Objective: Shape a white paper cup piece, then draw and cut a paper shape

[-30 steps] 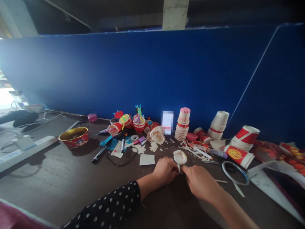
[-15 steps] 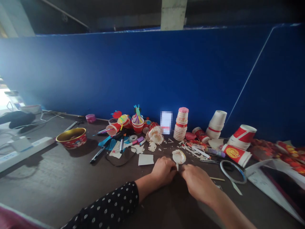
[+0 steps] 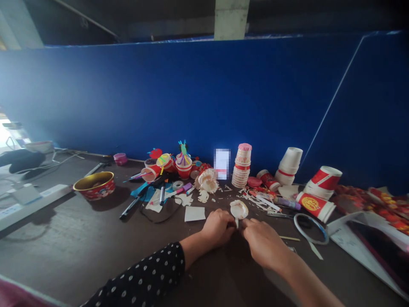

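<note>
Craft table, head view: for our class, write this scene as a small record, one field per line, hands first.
Left hand: at the pale stem of the round white piece; grip unclear
Right hand: fingertips near that stem; contact unclear
Nearby: white square, left of the hands
Left side: gold-lined bowl
Back: cup stack, pink top
Right side: red cup with yellow emblem, tipped over

a craft workspace: paper cups [image 3: 243, 170], markers [image 3: 162, 195] and cut scraps [image 3: 260, 204] cover a desk [image 3: 105, 243].
</note>
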A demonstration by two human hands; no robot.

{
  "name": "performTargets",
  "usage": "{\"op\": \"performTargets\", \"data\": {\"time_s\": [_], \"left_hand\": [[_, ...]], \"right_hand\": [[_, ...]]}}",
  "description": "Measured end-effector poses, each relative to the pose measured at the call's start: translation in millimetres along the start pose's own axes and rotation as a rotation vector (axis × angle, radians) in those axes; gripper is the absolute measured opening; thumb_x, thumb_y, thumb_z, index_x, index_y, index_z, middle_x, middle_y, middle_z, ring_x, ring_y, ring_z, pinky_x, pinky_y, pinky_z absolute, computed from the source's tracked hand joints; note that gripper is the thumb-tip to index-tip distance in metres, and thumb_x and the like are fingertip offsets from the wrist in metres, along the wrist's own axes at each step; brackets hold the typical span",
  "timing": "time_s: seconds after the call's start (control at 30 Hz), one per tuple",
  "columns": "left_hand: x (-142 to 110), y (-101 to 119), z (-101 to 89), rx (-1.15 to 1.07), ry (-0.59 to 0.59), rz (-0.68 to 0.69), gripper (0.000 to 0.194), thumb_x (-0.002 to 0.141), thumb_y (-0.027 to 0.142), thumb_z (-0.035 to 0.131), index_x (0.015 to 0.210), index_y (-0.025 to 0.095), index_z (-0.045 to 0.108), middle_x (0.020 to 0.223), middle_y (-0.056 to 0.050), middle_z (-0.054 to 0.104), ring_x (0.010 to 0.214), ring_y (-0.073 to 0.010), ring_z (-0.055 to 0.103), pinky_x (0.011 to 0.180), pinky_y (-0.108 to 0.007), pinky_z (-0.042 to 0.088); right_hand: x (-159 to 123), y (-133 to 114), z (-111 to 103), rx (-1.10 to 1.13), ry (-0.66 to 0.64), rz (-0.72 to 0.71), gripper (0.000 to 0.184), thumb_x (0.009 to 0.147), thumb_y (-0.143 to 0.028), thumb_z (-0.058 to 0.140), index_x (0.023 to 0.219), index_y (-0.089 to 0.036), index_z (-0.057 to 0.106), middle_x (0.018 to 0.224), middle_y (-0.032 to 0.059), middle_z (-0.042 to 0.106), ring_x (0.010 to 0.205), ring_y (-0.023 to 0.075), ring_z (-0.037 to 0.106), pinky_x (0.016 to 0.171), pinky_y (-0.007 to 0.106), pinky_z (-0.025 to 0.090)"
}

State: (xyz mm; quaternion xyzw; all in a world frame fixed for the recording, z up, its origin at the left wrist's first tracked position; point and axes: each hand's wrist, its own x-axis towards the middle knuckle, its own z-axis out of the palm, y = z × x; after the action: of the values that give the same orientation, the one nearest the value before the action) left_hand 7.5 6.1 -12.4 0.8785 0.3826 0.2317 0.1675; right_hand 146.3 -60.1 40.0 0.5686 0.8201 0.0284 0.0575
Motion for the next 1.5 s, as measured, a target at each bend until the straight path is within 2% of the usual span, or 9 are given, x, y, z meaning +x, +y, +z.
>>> {"op": "performTargets", "data": {"time_s": [0.27,0.5,0.87,1.13,1.37,1.5], "left_hand": [[-0.9,2.0,0.8,0.074,-0.006,-0.026,0.013,0.073,0.019,0.051,0.075,0.02,0.064,0.083,-0.002,0.065,0.083,-0.0187,0.054,0.077,-0.029,0.04],[-0.7,3.6,1.2,0.116,-0.01,-0.053,0.011,0.074,0.021,0.052,0.077,0.02,0.062,0.082,-0.003,0.064,0.083,-0.0196,0.054,0.075,-0.03,0.039],[0.0,0.7,-0.8,0.01,0.014,0.004,0.01,0.071,0.019,0.054,0.073,0.018,0.064,0.078,-0.002,0.065,0.077,-0.0168,0.056,0.073,-0.025,0.041],[3.7,2.7,-3.5,0.048,-0.015,-0.013,0.015,0.076,0.02,0.051,0.074,0.018,0.066,0.079,-0.003,0.065,0.078,-0.0164,0.057,0.074,-0.025,0.041],[3.9,0.6,1.5,0.086,0.004,-0.022,0.015,0.076,0.02,0.051,0.074,0.019,0.065,0.08,-0.003,0.065,0.08,-0.0172,0.056,0.074,-0.026,0.041],[3.9,1.4,1.9,0.099,-0.006,-0.028,0.015,0.077,0.02,0.05,0.075,0.019,0.065,0.081,-0.003,0.064,0.08,-0.0175,0.056,0.075,-0.027,0.041]], "right_hand": [[-1.6,-4.5,-0.1,0.023,-0.005,0.051,0.036,0.07,0.001,0.038,0.087,-0.012,0.067,0.109,0.0141,0.058,0.085,0.0198,0.058,0.073,0.028,0.04],[0.5,-2.9,0.7,0.011,0.021,0.017,0.036,0.071,-0.001,0.037,0.087,-0.012,0.068,0.097,0.0135,0.062,0.089,0.0236,0.056,0.076,0.033,0.038],[2.7,-1.4,3.5,0.029,0.032,0.02,0.037,0.072,-0.002,0.036,0.091,-0.01,0.067,0.104,0.0148,0.06,0.096,0.0248,0.053,0.08,0.034,0.037],[2.1,-3.5,3.1,0.046,0.018,0.049,0.04,0.074,-0.001,0.035,0.099,-0.012,0.064,0.108,0.016,0.058,0.099,0.0257,0.053,0.081,0.035,0.037],[0.5,3.2,6.4,0.035,0.035,-0.009,0.035,0.075,-0.001,0.036,0.093,-0.014,0.063,0.082,0.0103,0.068,0.081,0.0221,0.062,0.075,0.032,0.036],[-0.8,2.4,4.6,0.017,0.023,-0.015,0.033,0.073,-0.001,0.038,0.09,-0.014,0.063,0.08,0.01,0.069,0.079,0.0216,0.063,0.074,0.032,0.035]]}}
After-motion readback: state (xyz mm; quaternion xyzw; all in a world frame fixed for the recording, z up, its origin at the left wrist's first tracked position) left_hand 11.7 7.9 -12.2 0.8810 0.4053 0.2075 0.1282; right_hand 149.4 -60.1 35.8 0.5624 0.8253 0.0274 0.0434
